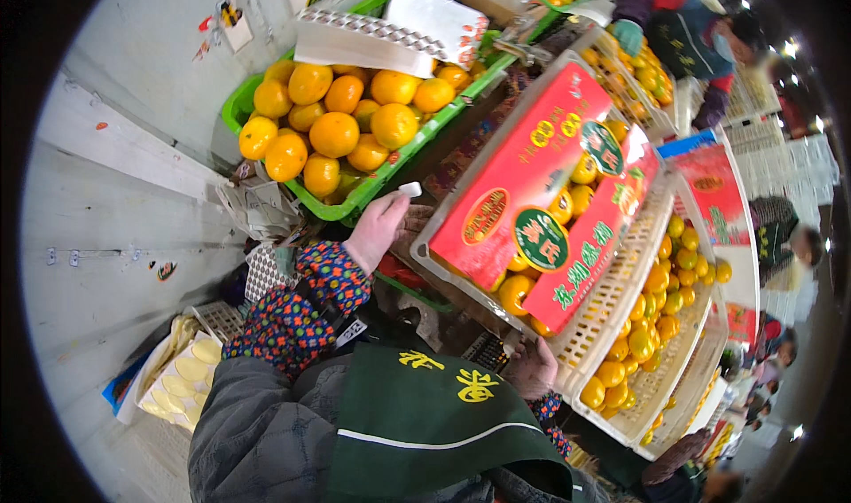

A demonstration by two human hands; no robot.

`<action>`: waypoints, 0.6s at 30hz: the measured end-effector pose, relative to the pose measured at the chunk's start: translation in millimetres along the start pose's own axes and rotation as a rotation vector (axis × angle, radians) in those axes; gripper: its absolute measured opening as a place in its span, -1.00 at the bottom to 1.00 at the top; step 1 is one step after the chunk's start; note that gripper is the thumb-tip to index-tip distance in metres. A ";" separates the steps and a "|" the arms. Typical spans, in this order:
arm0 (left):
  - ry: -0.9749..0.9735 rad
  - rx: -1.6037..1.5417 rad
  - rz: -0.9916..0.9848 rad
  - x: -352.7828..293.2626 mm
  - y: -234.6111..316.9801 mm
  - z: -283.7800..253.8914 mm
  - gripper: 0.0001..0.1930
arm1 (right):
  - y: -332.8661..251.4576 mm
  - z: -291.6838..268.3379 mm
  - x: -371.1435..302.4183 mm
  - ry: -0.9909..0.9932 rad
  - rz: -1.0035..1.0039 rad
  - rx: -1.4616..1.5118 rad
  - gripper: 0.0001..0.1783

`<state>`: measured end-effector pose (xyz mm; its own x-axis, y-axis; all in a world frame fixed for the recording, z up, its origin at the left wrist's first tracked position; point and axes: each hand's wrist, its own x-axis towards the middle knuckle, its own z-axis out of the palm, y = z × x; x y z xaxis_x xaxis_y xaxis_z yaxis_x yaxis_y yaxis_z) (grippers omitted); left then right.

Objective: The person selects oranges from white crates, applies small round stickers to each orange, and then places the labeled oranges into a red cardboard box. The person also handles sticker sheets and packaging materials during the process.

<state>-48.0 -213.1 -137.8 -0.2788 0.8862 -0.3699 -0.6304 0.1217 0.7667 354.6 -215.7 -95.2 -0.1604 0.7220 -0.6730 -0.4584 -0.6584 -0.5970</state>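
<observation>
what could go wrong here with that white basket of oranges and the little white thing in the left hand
The white basket sits tilted, steadied only at its lower edge by the right hand; it could slip and spill oranges. The left hand pinches a small white piece at the fingertips, which might drop beside the green crate.

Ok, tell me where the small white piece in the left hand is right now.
The small white piece is pinched at the fingertips of the left hand, left of centre in the head view, just below the green crate of oranges and left of the white basket with red cards.
</observation>
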 end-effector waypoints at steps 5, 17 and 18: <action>0.095 0.690 0.404 84.6 -34.9 9.0 -0.69 | -2.5 15.5 -2.6 0.238 0.006 0.034 -0.69; 0.052 1.002 0.730 203.0 -55.1 31.8 -0.60 | -0.1 24.7 -11.3 0.339 0.064 0.026 -0.64; 0.056 1.083 0.640 209.2 -62.8 30.8 -0.57 | 4.2 27.8 -14.5 0.260 0.063 0.053 -0.67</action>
<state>-44.5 -21.6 -247.1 -0.3608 0.9051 0.2247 0.5379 0.0052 0.8430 330.7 -223.0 -75.8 0.0366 0.5962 -0.8020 -0.5006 -0.6836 -0.5310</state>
